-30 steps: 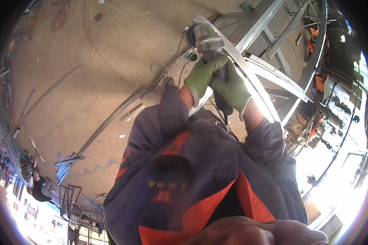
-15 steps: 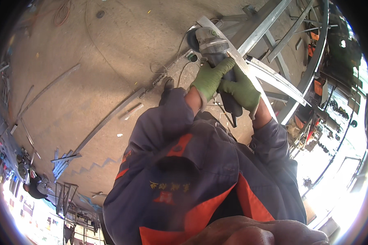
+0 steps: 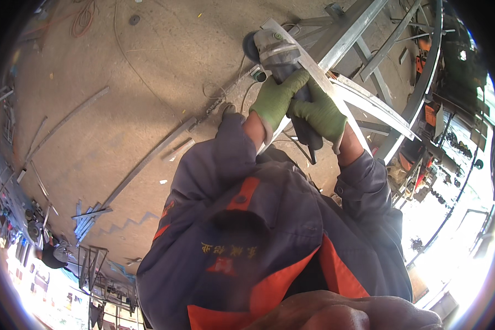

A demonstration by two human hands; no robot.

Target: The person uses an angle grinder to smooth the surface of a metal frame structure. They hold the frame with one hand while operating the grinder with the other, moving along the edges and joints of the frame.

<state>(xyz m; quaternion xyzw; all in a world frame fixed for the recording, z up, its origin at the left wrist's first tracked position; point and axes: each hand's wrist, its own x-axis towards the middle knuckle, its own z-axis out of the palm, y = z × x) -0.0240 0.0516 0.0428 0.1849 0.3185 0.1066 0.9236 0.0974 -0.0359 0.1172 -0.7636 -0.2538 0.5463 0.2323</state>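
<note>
An angle grinder with a grey head and dark body is held in both gloved hands, its disc facing the far left. My left hand, in a green glove, wraps round the body just behind the head. Lower down, my right hand, gloved alike, grips the rear of the body. The grinder's head lies against or just over a long pale metal bar that slants from far left to near right; whether they touch, I cannot tell. The handle's tail hangs below my right hand.
Steel beams form a frame at the far right, with a light metal strip leaning near it. A long bar lies on the concrete floor to the left. A bundle of short bars and a coiled cable lie beyond.
Both hands and the grinder have shifted slightly to the left and away along the metal bar. The grip is the same.
</note>
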